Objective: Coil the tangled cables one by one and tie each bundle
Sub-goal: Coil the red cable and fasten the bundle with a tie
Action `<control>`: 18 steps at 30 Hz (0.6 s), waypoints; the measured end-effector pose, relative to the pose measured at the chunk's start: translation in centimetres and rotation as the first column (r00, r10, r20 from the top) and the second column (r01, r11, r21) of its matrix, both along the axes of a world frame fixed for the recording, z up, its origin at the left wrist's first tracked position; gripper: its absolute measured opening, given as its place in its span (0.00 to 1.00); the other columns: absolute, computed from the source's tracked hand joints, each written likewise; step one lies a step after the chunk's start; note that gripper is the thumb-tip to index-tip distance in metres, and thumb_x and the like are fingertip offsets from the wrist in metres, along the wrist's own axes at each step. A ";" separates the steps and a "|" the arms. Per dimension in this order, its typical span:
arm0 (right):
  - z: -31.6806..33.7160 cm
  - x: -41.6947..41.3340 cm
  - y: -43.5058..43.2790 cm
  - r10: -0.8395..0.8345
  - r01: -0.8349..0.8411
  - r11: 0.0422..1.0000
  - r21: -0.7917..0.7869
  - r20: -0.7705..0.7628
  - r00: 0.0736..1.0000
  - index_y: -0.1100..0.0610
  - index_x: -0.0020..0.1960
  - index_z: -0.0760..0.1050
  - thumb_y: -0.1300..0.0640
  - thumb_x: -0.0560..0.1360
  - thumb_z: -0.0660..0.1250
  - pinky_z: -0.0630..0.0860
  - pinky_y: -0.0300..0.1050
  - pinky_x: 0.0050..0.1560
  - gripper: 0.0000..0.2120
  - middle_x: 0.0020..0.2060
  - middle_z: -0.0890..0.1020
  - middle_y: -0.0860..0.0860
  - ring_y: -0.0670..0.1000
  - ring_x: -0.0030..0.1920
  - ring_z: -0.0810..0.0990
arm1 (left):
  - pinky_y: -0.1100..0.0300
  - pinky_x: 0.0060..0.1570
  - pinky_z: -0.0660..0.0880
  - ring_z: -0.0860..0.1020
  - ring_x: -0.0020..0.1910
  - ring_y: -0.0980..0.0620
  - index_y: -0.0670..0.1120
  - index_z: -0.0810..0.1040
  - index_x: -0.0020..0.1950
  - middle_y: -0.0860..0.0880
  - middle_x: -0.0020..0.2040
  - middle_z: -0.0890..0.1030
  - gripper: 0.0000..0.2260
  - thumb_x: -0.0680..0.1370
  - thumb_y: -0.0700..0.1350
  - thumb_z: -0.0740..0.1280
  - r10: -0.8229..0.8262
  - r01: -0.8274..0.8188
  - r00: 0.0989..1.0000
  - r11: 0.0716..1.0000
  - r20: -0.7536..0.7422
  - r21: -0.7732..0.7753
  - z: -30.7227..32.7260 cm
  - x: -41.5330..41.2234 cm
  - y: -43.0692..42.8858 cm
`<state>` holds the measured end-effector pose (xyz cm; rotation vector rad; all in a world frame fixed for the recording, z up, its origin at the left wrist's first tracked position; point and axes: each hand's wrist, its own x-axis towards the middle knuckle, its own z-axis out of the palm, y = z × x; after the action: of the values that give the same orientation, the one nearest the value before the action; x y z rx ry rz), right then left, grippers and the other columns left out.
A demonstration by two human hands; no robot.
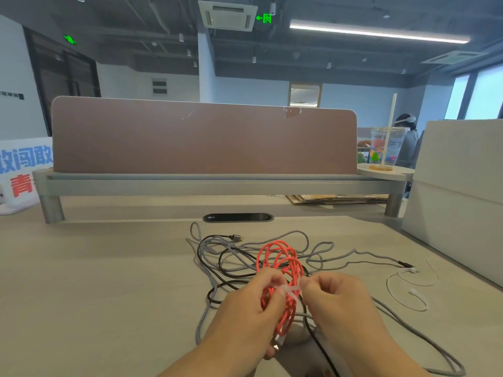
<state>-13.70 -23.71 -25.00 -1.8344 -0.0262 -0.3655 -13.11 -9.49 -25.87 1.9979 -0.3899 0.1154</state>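
The left hand gripped the coral cable coil; the right hand, close beside, pinched seemingly a translucent tie, which wanted cinching snug between them.

a pale wooden table carries a grey shelf on round legs, with a brown partition rising behind it. a black oval slot sits in the table just before the shelf. a clear plastic cup with a straw stands on a round white stand at the shelf's right end. white boxes are stacked to the right, and a sign with blue and red characters stands at the left.
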 end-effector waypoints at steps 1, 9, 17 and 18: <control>0.2 -0.1 -0.1 -0.002 0.002 1.000 -0.004 0.001 1.000 0.55 0.23 0.67 0.61 0.72 0.65 0.58 0.33 0.21 0.20 0.18 0.64 0.45 0.44 0.20 0.59 | 0.64 0.24 0.72 0.77 0.23 0.55 0.60 0.72 0.48 0.45 0.38 0.83 0.04 0.80 0.54 0.58 0.011 -0.011 1.000 1.000 0.002 0.007 0.2 0.0 0.1; -0.3 -0.1 -0.4 0.098 -0.093 0.995 0.035 -0.184 0.978 0.55 0.22 0.65 0.58 0.66 0.61 0.56 0.36 0.23 0.15 0.17 0.65 0.51 0.49 0.18 0.60 | 0.59 0.39 0.75 0.77 0.32 0.57 0.63 0.68 0.50 0.51 0.38 0.81 0.02 0.80 0.56 0.56 0.011 -0.040 0.987 0.982 0.160 0.182 -0.3 0.1 0.6; -0.4 0.5 -0.9 0.256 -0.241 0.965 0.107 -0.150 0.955 0.60 0.31 0.71 0.58 0.78 0.61 0.56 0.34 0.18 0.17 0.18 0.64 0.48 0.44 0.18 0.59 | 0.62 0.47 0.73 0.78 0.53 0.58 0.66 0.64 0.60 0.61 0.63 0.72 0.12 0.77 0.62 0.53 -0.004 -0.278 0.823 0.869 0.568 0.409 -0.1 -0.1 0.5; -0.5 0.5 -0.9 0.263 -0.255 0.964 0.074 -0.140 0.954 0.63 0.32 0.72 0.56 0.78 0.61 0.60 0.34 0.21 0.17 0.19 0.67 0.48 0.44 0.19 0.63 | 0.61 0.44 0.75 0.79 0.51 0.57 0.65 0.68 0.57 0.58 0.65 0.73 0.11 0.76 0.61 0.55 -0.004 -0.306 0.802 0.857 0.597 0.416 -0.3 0.1 0.4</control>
<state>-13.18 -24.56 -25.49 -1.7722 -0.1513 -0.0436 -12.97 -9.08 -26.16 2.4858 -0.6980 0.8308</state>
